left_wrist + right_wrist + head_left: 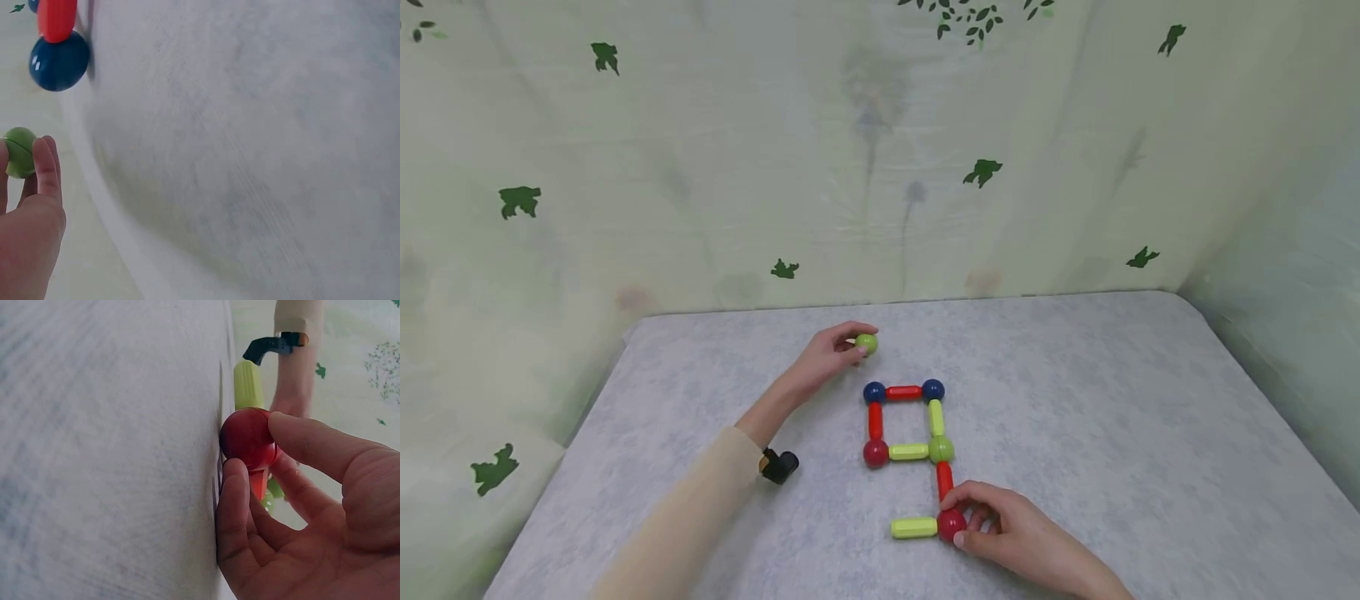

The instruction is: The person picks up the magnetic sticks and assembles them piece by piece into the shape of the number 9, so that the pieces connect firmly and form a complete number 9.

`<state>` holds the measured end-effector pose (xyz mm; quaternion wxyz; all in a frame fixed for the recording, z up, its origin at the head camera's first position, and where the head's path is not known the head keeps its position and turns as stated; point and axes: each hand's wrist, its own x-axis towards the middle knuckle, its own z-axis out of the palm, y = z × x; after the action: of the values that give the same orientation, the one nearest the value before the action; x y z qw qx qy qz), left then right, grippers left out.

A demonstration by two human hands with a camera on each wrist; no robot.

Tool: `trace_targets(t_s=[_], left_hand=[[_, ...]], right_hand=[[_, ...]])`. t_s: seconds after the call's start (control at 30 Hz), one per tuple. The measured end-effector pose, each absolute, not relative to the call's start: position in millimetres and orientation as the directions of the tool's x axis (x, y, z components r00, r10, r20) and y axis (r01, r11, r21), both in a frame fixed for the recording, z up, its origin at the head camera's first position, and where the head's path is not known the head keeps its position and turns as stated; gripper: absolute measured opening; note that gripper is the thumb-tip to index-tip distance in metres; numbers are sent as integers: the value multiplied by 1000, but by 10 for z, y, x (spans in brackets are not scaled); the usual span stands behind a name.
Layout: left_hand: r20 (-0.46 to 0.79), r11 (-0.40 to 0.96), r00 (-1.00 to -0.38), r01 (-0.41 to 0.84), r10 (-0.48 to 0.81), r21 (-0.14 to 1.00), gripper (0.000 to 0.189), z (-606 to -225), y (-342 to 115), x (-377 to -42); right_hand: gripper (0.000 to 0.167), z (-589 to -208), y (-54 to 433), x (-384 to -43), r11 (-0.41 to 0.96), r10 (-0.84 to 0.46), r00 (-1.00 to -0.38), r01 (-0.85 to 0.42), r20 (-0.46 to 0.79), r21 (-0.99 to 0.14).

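My left hand pinches a light green ball between thumb and fingers, beyond the built shape; the left wrist view shows the same green ball. On the near side, my right hand grips a red ball with thumb and fingertips, also seen as a red ball in the right wrist view. That ball joins a yellow-green rod on its left and a red rod leading up to a green ball. Fingers partly cover the red rod's lower end.
Above the green ball, rods and balls form a square: blue balls at both far corners, a red ball at near left, red and yellow-green rods between. A black wrist camera sits on the left wrist. A patterned curtain hangs behind the grey table.
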<state>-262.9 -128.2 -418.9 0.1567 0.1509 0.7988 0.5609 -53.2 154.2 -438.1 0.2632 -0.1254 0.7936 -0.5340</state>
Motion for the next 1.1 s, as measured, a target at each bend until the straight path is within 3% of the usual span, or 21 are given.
trace_targets(t_s=[0.33, 0.7, 1.1], left_hand=[[-54, 400, -946, 83, 319, 913, 39, -4049, -1740, -2334], [-32, 464, -925, 160, 378, 871, 29, -3972, -2007, -1655], [-159, 420, -889, 41, 429, 906, 28, -4093, -1883, -953]], right_hand=[[24, -4398, 1532, -531, 371, -481, -819, 133, -313, -919], [26, -4427, 1529, -522, 406, -438, -813, 201, -383, -891], [26, -4399, 1513, -561, 401, -466, -813, 157, -349, -902]])
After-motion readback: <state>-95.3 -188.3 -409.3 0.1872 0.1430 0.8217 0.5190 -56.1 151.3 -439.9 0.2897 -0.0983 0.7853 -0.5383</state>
